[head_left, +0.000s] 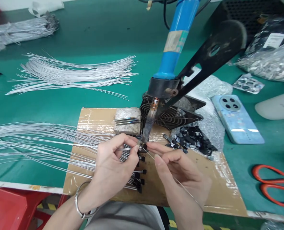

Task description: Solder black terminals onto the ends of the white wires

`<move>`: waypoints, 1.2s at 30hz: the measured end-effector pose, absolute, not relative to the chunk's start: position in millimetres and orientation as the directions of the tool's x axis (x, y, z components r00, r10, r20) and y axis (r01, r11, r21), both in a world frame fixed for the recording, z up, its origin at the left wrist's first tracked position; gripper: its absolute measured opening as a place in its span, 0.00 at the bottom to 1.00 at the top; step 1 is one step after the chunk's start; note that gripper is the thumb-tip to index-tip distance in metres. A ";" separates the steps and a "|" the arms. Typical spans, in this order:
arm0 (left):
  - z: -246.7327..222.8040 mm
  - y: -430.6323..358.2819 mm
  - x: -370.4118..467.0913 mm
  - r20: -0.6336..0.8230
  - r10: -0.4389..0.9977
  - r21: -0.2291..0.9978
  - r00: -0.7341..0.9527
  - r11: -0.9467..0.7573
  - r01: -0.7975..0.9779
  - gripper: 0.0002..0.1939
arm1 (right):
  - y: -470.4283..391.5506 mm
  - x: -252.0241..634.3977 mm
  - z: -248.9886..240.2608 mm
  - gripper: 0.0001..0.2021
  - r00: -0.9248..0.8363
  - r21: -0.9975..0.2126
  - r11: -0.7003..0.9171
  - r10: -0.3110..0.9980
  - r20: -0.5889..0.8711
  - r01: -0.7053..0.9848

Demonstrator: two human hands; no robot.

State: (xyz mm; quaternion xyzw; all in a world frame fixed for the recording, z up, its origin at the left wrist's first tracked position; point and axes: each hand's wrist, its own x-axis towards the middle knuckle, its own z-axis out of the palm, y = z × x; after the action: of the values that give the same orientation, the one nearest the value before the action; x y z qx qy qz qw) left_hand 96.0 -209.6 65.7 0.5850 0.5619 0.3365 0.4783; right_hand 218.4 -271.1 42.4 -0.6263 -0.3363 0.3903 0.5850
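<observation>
A blue-handled soldering iron [172, 48] is clamped in a black bracket [209, 60], its tip pointing down between my hands. Just left of the tip, my left hand [114, 167] pinches the end of a thin silvery wire between thumb and forefinger. My right hand [182, 172] is closed on a strand of solder wire [186, 190], which slants up to the iron's tip. Its forefinger is close to a small black piece [144, 147] under the tip; whether they touch is hard to see. Beneath my left hand lie several wires with black ends [138, 180].
Cardboard [218, 188] covers the bench front. Loose wires [36, 143] trail left; another wire bundle [77, 73] lies behind. Around the iron are a pale block [127, 127], a fan [166, 116] and black chips [192, 140]. A phone [237, 119] and red-handled scissors [273, 185] lie right.
</observation>
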 end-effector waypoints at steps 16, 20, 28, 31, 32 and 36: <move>64.8 -209.6 95.7 -0.126 0.980 0.924 0.154 0.060 0.377 0.06 | -272.1 221.1 38.0 0.10 0.444 -0.996 -0.070 0.895 -0.037 0.059; 63.7 -210.6 94.4 -0.138 0.979 0.918 0.150 0.070 0.390 0.05 | -271.9 220.0 37.5 0.10 0.467 -0.996 -0.049 0.884 -0.009 0.075; 64.7 -209.9 95.6 -0.129 0.982 0.919 0.140 0.066 0.388 0.05 | -271.5 219.8 35.9 0.11 0.464 -0.997 -0.045 0.886 -0.009 0.066; 64.7 -209.4 95.2 -0.128 0.982 0.917 0.139 0.064 0.395 0.05 | -271.2 219.6 35.7 0.10 0.465 -0.996 -0.030 0.885 0.010 0.079; 64.6 -209.3 94.9 -0.126 0.982 0.916 0.139 0.061 0.397 0.05 | -271.2 219.5 35.6 0.10 0.465 -0.996 -0.027 0.885 0.015 0.085; 63.7 -209.6 94.1 -0.115 0.984 0.912 0.137 0.050 0.408 0.05 | -271.3 219.6 34.7 0.10 0.460 -0.996 -0.037 0.888 0.003 0.077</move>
State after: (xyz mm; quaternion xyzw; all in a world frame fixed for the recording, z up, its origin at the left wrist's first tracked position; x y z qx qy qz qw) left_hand 94.1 -209.6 63.7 0.6086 0.5717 0.3234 0.4451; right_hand 219.6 -271.3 34.7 -0.6289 -0.3835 0.3505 0.5784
